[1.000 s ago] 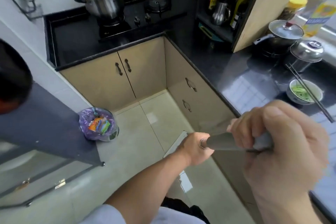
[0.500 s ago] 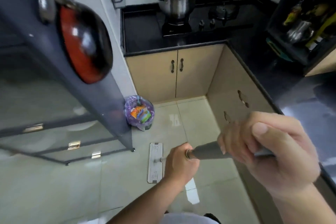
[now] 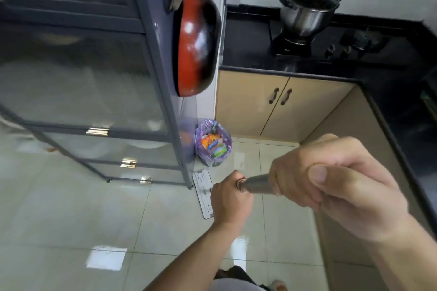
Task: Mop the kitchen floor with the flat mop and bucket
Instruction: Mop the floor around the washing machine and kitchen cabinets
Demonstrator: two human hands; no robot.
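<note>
From the head camera, both hands are wrapped around the grey mop handle (image 3: 257, 185). The right hand (image 3: 335, 186), nearer the camera, has its fingers curled fully over the upper end, thumb laid along the top. The left hand (image 3: 228, 198), lower down, is closed tight round the shaft with no gap showing. Beyond it the flat mop head (image 3: 203, 192) lies on the pale tiled floor (image 3: 71, 220), just beside the foot of the grey glass-fronted cabinet (image 3: 94, 92) and near the purple-lined bin (image 3: 212, 144). A red pan (image 3: 196, 45) hangs on the cabinet's side; a steel pot (image 3: 307, 10) sits on the stove
</note>
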